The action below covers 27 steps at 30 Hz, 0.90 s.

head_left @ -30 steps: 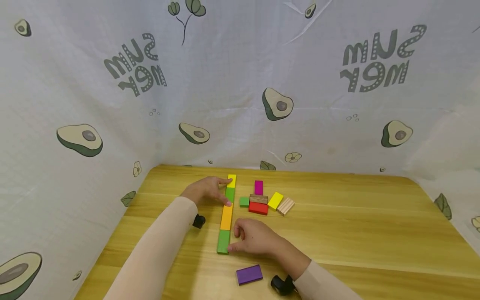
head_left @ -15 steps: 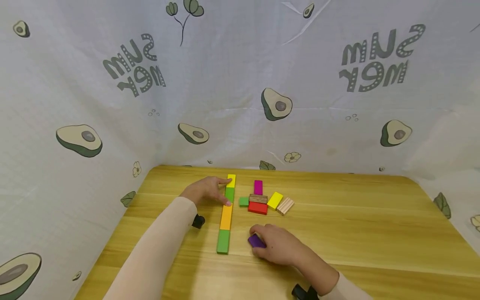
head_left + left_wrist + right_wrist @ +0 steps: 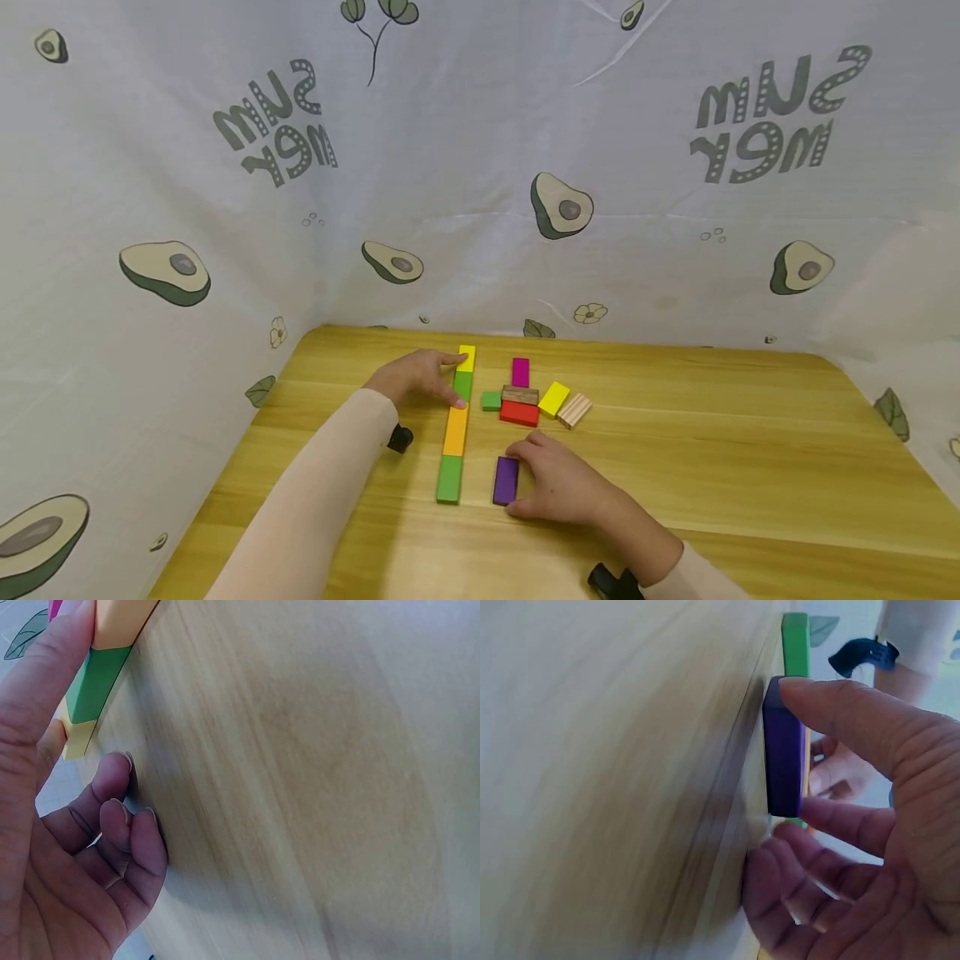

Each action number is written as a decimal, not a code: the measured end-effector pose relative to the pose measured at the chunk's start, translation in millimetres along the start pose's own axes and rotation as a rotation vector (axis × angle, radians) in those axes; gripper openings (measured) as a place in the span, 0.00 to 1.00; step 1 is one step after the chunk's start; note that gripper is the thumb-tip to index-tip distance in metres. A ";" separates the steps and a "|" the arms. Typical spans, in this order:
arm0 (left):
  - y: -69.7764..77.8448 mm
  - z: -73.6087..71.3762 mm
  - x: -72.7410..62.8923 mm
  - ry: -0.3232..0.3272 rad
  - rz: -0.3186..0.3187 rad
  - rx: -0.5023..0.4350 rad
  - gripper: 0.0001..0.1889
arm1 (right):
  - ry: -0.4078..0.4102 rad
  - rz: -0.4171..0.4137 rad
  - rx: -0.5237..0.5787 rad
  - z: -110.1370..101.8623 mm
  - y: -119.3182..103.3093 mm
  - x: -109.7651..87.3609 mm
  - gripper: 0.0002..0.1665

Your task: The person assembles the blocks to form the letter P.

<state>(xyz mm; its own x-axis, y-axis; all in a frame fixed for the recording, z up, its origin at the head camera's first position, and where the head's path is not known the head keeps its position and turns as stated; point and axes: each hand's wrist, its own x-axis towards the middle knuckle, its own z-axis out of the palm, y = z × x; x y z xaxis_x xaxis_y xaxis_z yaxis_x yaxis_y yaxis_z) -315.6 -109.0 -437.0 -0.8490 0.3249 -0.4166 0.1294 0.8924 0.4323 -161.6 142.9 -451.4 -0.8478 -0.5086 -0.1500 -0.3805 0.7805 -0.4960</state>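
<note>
While our left grip [image 3: 416, 377] rests spread against the block row [image 3: 455, 432], our right grip [image 3: 561, 483] pinches the purple block [image 3: 505, 481] near the row's green end [image 3: 449, 481], apparently for alignment, needing careful squaring next.

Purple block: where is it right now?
In the head view, the purple block is below centre, between the thumb and fingers of the right hand, right of the row's nearest green block.
</note>
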 end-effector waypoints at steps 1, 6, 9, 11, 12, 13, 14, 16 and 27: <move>0.6 -0.5 -0.1 0.000 -0.002 0.003 0.50 | 0.006 -0.016 -0.013 0.8 -2.0 0.6 0.36; 1.4 -1.0 0.7 -0.003 -0.013 0.003 0.51 | 0.028 -0.080 0.001 7.9 -13.7 4.6 0.34; 1.2 -0.5 1.9 -0.004 -0.022 0.001 0.51 | 0.038 -0.136 0.043 14.9 -25.7 5.9 0.33; 1.1 -0.1 3.0 -0.003 -0.023 0.005 0.51 | 0.030 -0.178 0.058 20.0 -34.6 6.0 0.32; 1.1 0.0 3.1 -0.002 -0.022 0.008 0.51 | 0.023 -0.201 0.063 22.5 -38.9 6.1 0.32; 1.2 0.1 3.3 -0.001 -0.020 0.010 0.51 | 0.015 -0.221 0.063 24.6 -43.2 6.0 0.32; 1.2 0.3 3.4 0.000 -0.019 0.013 0.51 | 0.005 -0.238 0.055 26.8 -47.0 6.0 0.32; 1.6 0.4 3.2 0.003 -0.019 0.018 0.50 | -0.011 -0.260 0.032 30.6 -53.4 6.2 0.32; 1.7 0.0 0.0 0.002 -0.016 0.006 0.50 | -0.082 -0.141 0.002 39.9 -60.1 12.1 0.40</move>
<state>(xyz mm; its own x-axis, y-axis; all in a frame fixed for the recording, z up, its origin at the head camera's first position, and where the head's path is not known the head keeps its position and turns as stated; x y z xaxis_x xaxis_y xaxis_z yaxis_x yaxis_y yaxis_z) -315.5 -107.5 -436.3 -0.8522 0.3101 -0.4214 0.1192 0.8993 0.4208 -134.3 75.4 -457.5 -0.7529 -0.6413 -0.1480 -0.4931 0.6986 -0.5185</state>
